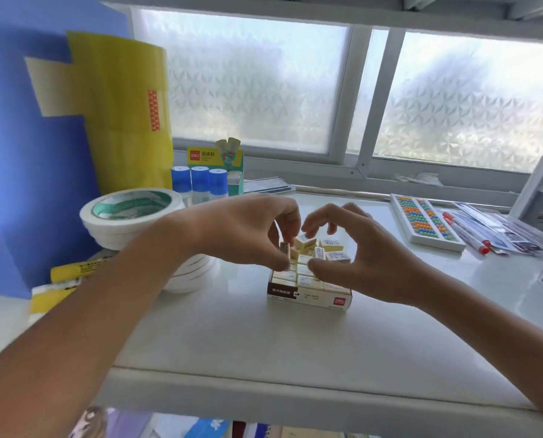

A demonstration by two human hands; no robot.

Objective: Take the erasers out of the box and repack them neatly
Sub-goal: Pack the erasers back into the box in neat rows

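A small cardboard eraser box [309, 299] with a brown and white front sits on the white shelf [232, 336]. Several cream erasers [305, 275] lie packed in rows inside it, and a few loose ones [335, 252] are tilted at the far end. My left hand [245, 232] hovers over the box's left side, its fingertips pinched on an upright eraser [285, 249]. My right hand [352, 257] curves over the right side, thumb down near the packed erasers, fingers spread above a tilted eraser [305, 240]; whether it touches one I cannot tell.
Stacked rolls of white tape [131, 216] stand left of the box. Behind them are blue-capped glue bottles [200, 181], a green glue-stick carton [229, 162] and a yellow roll [128, 112]. A small abacus [425, 221] and pens [466, 232] lie at the right. A frosted window is behind.
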